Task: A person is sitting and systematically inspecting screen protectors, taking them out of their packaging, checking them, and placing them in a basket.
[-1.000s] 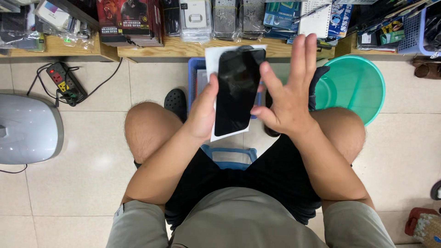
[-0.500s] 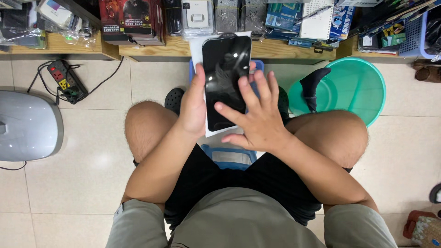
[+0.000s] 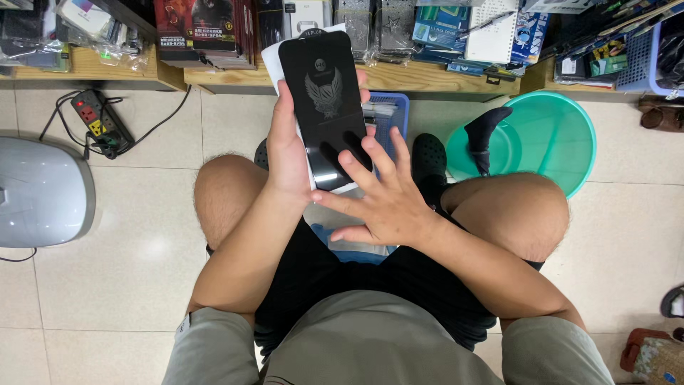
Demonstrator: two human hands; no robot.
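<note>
black glossy panel (image 3: 325, 107) stands upright in our left hand (image 3: 288, 153), gripped along its edge. our right hand (image 3: 385, 199), fingers spread, presses its lower face. we'd judge flat, even strokes work best, green basin (image 3: 531, 139) beyond.

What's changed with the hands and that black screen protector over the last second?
The right hand, a second ago raised open beside the black screen protector, has come down; its fingertips now rest on the lower end. The left hand keeps its grip on the left edge, white backing behind. The green basin stayed put.
</note>
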